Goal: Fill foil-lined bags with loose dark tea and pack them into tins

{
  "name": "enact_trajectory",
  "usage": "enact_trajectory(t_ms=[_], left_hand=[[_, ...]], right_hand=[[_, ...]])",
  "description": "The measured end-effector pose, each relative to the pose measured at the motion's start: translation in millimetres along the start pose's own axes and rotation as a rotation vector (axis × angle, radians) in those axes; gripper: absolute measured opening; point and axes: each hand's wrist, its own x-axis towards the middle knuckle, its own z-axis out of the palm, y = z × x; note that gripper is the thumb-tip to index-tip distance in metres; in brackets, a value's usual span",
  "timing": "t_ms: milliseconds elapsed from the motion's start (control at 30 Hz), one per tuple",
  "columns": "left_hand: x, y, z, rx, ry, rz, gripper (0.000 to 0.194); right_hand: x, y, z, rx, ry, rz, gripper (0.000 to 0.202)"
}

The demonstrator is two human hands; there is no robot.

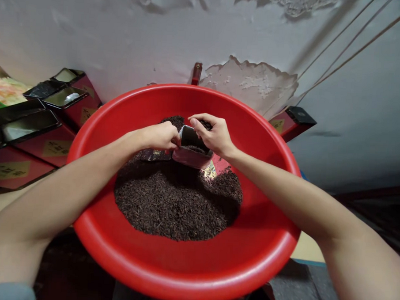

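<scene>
A large red plastic basin [181, 279] holds a wide heap of dark loose tea leaves [177, 206]. Upright in the heap stands an open foil bag [192, 157] with a silvery lining and some leaves inside. My left hand [163, 136] is closed in a pinch on the bag's left edge. Above the bag's right side my right hand [215, 134] is cupped, with dark leaves showing between thumb and fingers. Beneath and behind the bag, a pink surface with a gold patterned patch [209, 170] lies partly buried in the leaves.
Several pink and black tea tins [56, 146], open on top, stand left of the basin. Another tin [296, 121] is behind it at the right. A peeling wall [141, 45] rises close behind the basin, with cords [343, 56] running across at the upper right.
</scene>
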Motion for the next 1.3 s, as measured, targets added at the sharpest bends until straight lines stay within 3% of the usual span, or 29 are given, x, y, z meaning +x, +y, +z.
enact_trajectory(t_ms=[167,300,533,667,767,867,967,1033,1100,1167,1300], left_hand=[[0,-1,0.5,0.026,0.019,0.027,0.019],[-1,1,-0.7,0.021,0.009,0.003,0.022],[1,1,0.4,0.039,0.019,-0.003,0.02],[2,1,2.1,0.063,0.049,0.01,0.021],[4,-3,5.2,0.023,0.076,0.02,0.025],[8,-10,10.0,-0.016,0.102,0.016,0.025],[11,-15,12.7,-0.043,0.085,0.044,0.026],[11,-14,12.0,-0.043,0.064,0.035,0.028],[10,-11,10.1,-0.029,0.054,0.011,0.029],[8,-8,8.1,-0.015,0.05,0.001,0.029],[7,-5,6.2,0.004,0.054,0.008,0.028]], right_hand=[[4,16,4,0.072,0.011,0.141,0.042],[5,18,3,0.07,0.054,0.126,0.038],[7,20,2,0.002,-0.003,0.124,0.032],[7,18,-4,-0.105,-0.093,0.062,0.023],[-2,0,-5,-0.281,-0.149,-0.113,0.015],[-23,-30,3,-0.39,-0.32,-0.254,0.017],[-53,-50,22,-0.46,-0.751,-0.243,0.026],[-77,-53,36,-0.548,-1.039,-0.173,0.047],[-101,-49,48,-0.641,-1.202,-0.105,0.074],[-120,-45,58,-0.702,-1.233,-0.068,0.083],[-140,-48,69,-0.745,-1.141,-0.008,0.068]])
